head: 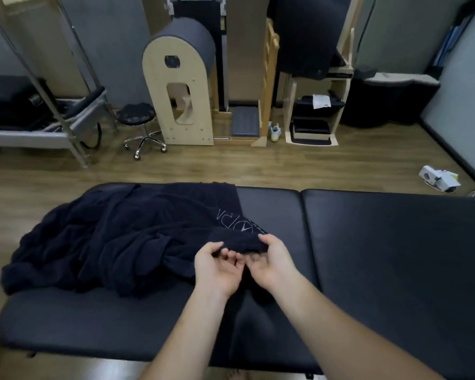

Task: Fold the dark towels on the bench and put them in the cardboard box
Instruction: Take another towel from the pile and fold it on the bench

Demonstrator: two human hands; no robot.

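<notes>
left hand [217, 266] and right hand [272, 263] pinch the towel [121, 242] edge, fingers [231, 255] curled; slide apart to the corners, keeping it taut.

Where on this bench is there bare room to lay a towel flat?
Right of the seam, the bench pad is bare. A bare strip runs along the near edge, before the towel pile. Crowded: left pad's middle, where left hand and right hand grip its edge.
</notes>
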